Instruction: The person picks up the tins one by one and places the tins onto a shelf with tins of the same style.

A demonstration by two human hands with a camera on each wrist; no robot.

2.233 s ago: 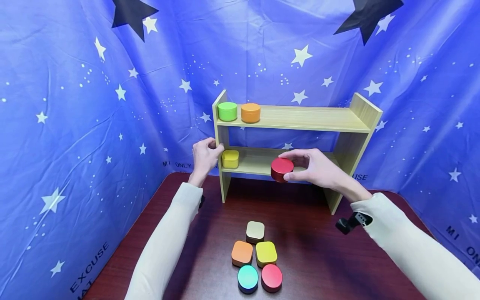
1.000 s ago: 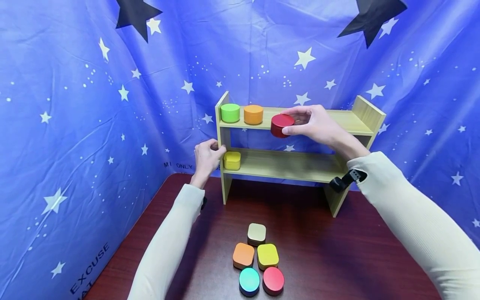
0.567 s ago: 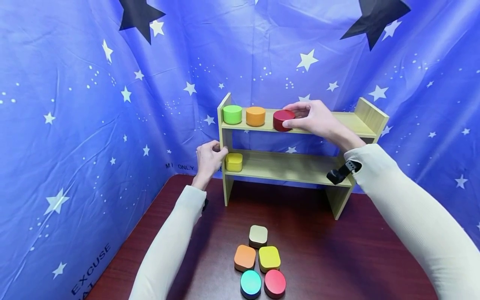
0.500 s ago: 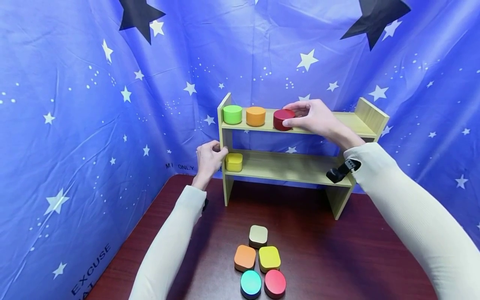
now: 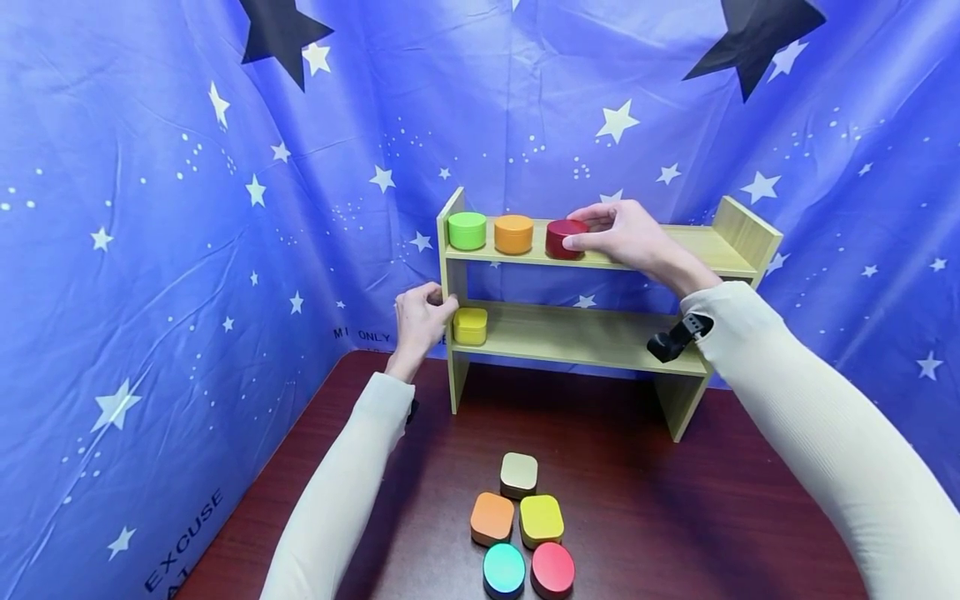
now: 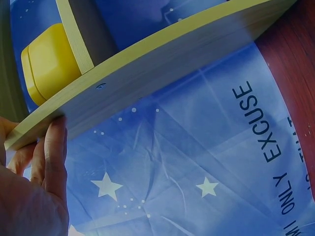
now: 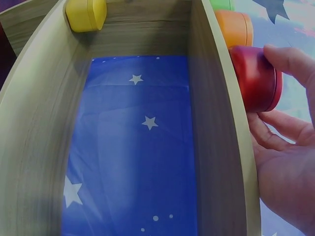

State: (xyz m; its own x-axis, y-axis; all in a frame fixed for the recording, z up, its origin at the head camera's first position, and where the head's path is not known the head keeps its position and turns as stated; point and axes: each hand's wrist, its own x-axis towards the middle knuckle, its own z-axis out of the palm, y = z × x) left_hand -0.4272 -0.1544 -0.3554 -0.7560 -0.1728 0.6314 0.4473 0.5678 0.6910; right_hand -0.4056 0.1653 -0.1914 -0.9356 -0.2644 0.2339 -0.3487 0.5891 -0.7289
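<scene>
My right hand holds a dark red round tin between thumb and fingers, at the front of the upper board of a light wooden shelf. In the right wrist view the red tin stands upright on that board, beside an orange round tin. Left of it in the head view are the orange tin and a light green round tin. My left hand pinches the shelf's left side panel, fingers on its outer face. A yellow square tin sits on the lower board by that panel.
On the dark red-brown table in front stand a cream square tin, an orange square tin, a yellow square tin, a teal round tin and a red round tin. A blue star-printed curtain surrounds the table.
My right hand has raised the red tin from in front of the lower board and brought it down onto the upper board, right of the orange tin. The left hand has kept its grip.
</scene>
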